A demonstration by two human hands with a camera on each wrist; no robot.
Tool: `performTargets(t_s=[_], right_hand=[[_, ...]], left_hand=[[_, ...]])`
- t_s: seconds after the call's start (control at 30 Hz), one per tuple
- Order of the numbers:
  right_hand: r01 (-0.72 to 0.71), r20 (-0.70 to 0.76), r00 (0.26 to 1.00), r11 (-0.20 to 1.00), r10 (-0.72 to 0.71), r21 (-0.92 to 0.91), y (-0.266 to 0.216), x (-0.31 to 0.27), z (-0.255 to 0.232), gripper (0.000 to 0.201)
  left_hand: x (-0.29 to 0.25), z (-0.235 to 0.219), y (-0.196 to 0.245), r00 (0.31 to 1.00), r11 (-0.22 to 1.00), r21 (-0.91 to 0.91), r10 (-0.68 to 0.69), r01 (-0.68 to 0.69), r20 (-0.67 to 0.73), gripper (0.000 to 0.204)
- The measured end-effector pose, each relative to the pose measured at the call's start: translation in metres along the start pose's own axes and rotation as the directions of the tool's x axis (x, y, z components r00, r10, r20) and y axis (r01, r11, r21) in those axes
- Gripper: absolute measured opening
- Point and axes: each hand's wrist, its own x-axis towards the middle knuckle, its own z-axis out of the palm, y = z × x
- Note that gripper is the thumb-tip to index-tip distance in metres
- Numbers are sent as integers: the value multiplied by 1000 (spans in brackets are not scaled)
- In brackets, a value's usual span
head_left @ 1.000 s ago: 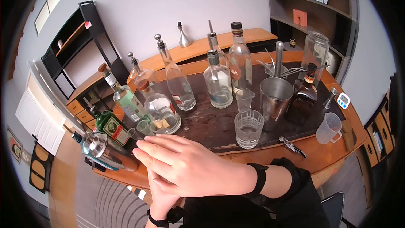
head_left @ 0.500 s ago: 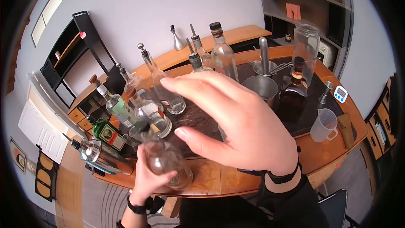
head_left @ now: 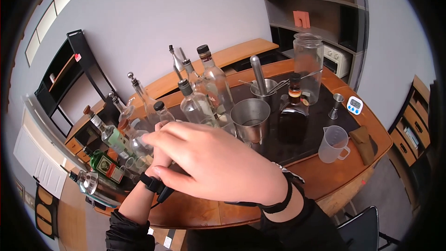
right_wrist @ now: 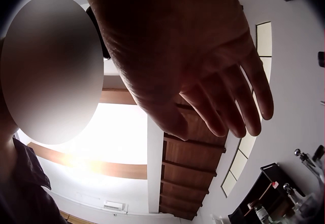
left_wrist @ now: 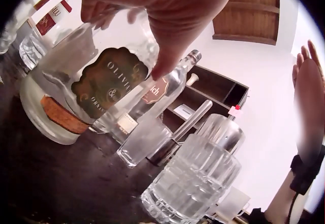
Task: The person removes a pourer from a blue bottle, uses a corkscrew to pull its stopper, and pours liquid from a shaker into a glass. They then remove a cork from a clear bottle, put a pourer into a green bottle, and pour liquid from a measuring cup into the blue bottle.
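My left hand (head_left: 161, 159) grips a clear, black-capped bottle (head_left: 163, 113) over the dark mat, among the other bottles. The left wrist view has that hand (left_wrist: 167, 15) around the upper part of the bottle (left_wrist: 51, 102), which bears a dark label and leans. Whether its base touches the mat, I cannot tell. My right hand (head_left: 209, 162) hovers in front, fingers extended, hiding part of the left one. In the right wrist view the right hand (right_wrist: 188, 56) holds nothing. A cut-glass tumbler (left_wrist: 190, 178) stands near the held bottle.
A metal tin (head_left: 251, 121), a dark liquor bottle (head_left: 293, 111), a tall glass jar (head_left: 307, 65) and a plastic jug (head_left: 332, 145) stand to the right. Several bottles, including a green one (head_left: 107, 165), crowd the left side.
The hands were together at the front left; then they parted, the left holding the bottle near the table's front edge. That bottle is now farther back, and the right hand has moved left and lower.
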Motion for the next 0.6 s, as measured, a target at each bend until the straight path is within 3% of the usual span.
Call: performTargets(t_s=[0.23, 0.43, 0.47, 0.53, 0.6], right_hand=[[8, -7, 1000, 1000, -8, -18, 8, 1, 1, 32], [-66, 69, 995, 995, 71, -73, 9, 3, 1, 36], [-37, 24, 999, 998, 38, -59, 10, 3, 2, 28], [-2, -15, 1000, 998, 1, -57, 9, 4, -1, 22], [-25, -98, 995, 998, 18, -64, 7, 5, -6, 23]], left_hand=[[-10, 5, -6, 996, 989, 119, 85, -84, 0, 73], [-25, 5, -2, 987, 968, 207, 156, -144, -41, 72], [-39, -5, 9, 996, 994, -81, 77, -74, 41, 72], [-73, -29, 11, 991, 993, -118, -16, 32, 136, 60], [-106, -46, 21, 989, 974, -205, -73, 98, 129, 41]])
